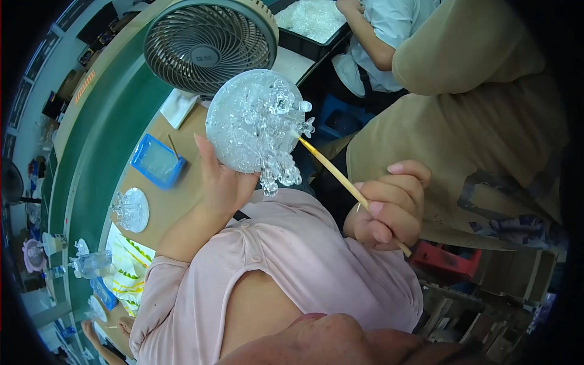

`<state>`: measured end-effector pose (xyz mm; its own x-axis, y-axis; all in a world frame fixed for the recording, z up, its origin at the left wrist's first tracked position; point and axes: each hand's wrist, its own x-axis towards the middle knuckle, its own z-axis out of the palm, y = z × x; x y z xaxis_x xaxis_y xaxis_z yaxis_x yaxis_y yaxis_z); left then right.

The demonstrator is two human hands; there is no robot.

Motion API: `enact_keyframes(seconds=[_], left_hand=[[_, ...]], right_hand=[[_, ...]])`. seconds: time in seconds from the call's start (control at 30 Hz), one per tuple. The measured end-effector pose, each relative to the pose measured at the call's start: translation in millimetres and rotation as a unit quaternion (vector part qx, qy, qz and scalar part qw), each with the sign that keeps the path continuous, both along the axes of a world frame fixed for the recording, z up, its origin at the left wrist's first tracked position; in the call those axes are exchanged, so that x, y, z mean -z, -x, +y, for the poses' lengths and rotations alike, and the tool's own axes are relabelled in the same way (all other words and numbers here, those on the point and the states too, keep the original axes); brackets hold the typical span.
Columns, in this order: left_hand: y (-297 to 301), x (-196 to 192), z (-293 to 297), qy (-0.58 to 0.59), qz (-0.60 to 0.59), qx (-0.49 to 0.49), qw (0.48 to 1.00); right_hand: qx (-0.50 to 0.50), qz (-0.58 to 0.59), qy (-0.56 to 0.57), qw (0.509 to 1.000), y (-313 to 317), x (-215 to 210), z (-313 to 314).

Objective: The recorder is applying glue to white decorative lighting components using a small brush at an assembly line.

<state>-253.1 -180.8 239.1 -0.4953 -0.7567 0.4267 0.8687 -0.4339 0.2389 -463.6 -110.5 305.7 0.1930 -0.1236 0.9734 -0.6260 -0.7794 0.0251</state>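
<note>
My left hand (226,182) grips the lower edge of a round, glittery white disc (234,115), its thumb up along the rim. Clear, glassy figures (277,140) stand out from the disc's face, some reaching past its edge. A thin paintbrush with a wooden handle (334,171) is held in my right hand (389,207), fingers curled round the handle. Its pale bristle tip meets the clear figures near the disc's right side; whether it presses on them I cannot tell.
A large fan (210,45) stands behind the disc. On the table are a blue tray (135,159) of clear liquid with a stick, another clear-figured disc (141,210) and a white cloth (178,108). A black bin (298,41) sits at the back. Someone in tan (426,146) is close at right.
</note>
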Motion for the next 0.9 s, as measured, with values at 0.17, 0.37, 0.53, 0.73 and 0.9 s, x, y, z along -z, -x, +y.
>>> enact_keyframes(seconds=[0.17,0.37,0.53,0.73,0.9], left_hand=[[10,-2,-2,-0.044,-0.069,-0.041,0.996],[17,-13,1,-0.112,-0.18,-0.114,0.971],[11,-2,-4,-0.07,-0.091,-0.031,0.993],[21,-13,-1,-0.109,-0.229,-0.095,0.963],[24,-19,-1,-0.108,-0.206,-0.054,0.971]], right_hand=[[-0.019,0.001,-0.065,0.998,8,3,-7],[0.016,-0.018,-0.089,0.996,6,6,-14],[-0.015,-0.022,-0.061,0.998,8,6,-12],[-0.007,-0.034,-0.052,0.998,11,11,-13],[-0.001,-0.016,-0.059,0.998,12,12,-16]])
